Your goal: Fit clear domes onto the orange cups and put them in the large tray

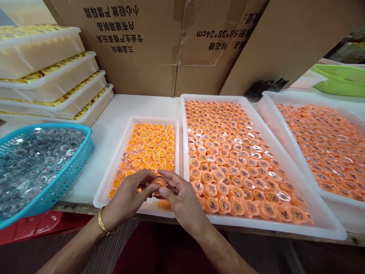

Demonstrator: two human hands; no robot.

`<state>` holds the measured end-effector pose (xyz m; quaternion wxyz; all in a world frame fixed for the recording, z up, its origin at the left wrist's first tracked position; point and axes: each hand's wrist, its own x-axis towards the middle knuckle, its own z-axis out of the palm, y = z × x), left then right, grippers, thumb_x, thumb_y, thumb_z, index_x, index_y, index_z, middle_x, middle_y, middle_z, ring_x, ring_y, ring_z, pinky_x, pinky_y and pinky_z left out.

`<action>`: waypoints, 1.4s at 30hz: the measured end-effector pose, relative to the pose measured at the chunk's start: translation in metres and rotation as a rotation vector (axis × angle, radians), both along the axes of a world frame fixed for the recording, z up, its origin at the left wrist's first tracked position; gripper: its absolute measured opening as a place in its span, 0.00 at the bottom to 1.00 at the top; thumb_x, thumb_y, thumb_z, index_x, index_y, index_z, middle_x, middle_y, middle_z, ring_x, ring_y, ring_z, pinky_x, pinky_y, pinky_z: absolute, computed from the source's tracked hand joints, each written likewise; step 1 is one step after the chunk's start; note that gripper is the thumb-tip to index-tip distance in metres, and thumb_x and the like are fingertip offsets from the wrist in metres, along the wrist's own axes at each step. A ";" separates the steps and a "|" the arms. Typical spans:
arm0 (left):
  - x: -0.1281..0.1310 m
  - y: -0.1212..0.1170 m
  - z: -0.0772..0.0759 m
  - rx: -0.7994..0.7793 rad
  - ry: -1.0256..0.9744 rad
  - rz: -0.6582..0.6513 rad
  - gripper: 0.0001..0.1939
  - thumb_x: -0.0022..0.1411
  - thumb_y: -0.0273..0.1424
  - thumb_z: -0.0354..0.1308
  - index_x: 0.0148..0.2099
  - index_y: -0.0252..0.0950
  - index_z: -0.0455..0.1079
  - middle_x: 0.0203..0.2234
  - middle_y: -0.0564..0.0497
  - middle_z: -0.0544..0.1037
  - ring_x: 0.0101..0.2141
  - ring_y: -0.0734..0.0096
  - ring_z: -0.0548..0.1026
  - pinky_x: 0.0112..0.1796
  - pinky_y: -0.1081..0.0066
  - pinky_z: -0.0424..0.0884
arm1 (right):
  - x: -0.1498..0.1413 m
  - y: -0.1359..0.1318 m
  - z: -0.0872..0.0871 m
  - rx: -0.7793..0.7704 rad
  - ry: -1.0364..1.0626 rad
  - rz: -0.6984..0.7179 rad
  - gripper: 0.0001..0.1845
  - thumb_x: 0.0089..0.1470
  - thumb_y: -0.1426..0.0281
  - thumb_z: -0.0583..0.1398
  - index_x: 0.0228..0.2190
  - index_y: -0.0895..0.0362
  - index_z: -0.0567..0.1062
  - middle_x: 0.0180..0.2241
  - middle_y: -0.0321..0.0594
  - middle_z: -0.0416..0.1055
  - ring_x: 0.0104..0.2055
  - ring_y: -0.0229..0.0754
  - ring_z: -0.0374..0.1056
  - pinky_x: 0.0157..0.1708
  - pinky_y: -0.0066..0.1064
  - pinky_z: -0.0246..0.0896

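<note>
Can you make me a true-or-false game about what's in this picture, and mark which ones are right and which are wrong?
1. The left hand and the right hand hold a small orange cup. True.

2. There is jewelry on the right wrist. False: the gold bracelet is on the left wrist.

3. A blue basket sits to the left of the small white tray. True.

4. That basket is full of bananas. False: it holds shiny clear pieces.

5. Nothing is printed on anything behind the trays. False: the cardboard has dark writing, upside down in this picture.
</note>
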<state>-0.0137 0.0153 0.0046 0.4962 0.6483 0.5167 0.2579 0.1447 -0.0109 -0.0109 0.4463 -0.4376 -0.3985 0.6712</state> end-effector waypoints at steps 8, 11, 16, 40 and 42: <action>0.006 -0.001 0.008 -0.151 -0.169 0.057 0.18 0.56 0.40 0.60 0.45 0.34 0.69 0.29 0.50 0.77 0.29 0.72 0.73 0.28 0.74 0.66 | -0.003 0.005 0.007 -0.057 0.074 -0.098 0.22 0.51 0.66 0.62 0.49 0.54 0.69 0.40 0.41 0.75 0.36 0.42 0.74 0.41 0.41 0.71; 0.007 0.000 0.008 -0.212 -0.224 0.081 0.19 0.55 0.40 0.61 0.44 0.33 0.69 0.27 0.51 0.76 0.29 0.71 0.73 0.27 0.74 0.65 | -0.004 0.006 0.007 -0.069 0.090 -0.126 0.21 0.51 0.67 0.62 0.47 0.55 0.69 0.38 0.40 0.76 0.35 0.41 0.74 0.39 0.40 0.71; 0.003 -0.001 0.009 -0.208 -0.145 0.126 0.22 0.51 0.39 0.64 0.46 0.33 0.70 0.22 0.55 0.71 0.24 0.76 0.67 0.27 0.73 0.64 | -0.003 0.004 0.008 -0.125 0.218 -0.136 0.22 0.50 0.67 0.63 0.48 0.54 0.69 0.35 0.37 0.75 0.33 0.38 0.73 0.38 0.36 0.70; 0.000 -0.012 0.000 0.060 0.033 0.229 0.20 0.55 0.38 0.60 0.49 0.38 0.72 0.21 0.57 0.70 0.23 0.76 0.66 0.26 0.74 0.65 | -0.005 0.002 -0.004 0.070 -0.089 -0.044 0.17 0.53 0.69 0.60 0.46 0.53 0.71 0.40 0.39 0.74 0.42 0.41 0.71 0.47 0.39 0.66; 0.000 -0.014 0.001 0.103 0.026 0.231 0.20 0.55 0.37 0.60 0.50 0.39 0.71 0.26 0.55 0.74 0.26 0.75 0.70 0.30 0.74 0.68 | -0.004 0.002 -0.007 0.147 -0.099 -0.048 0.14 0.54 0.70 0.59 0.44 0.52 0.71 0.42 0.38 0.74 0.44 0.41 0.70 0.47 0.37 0.65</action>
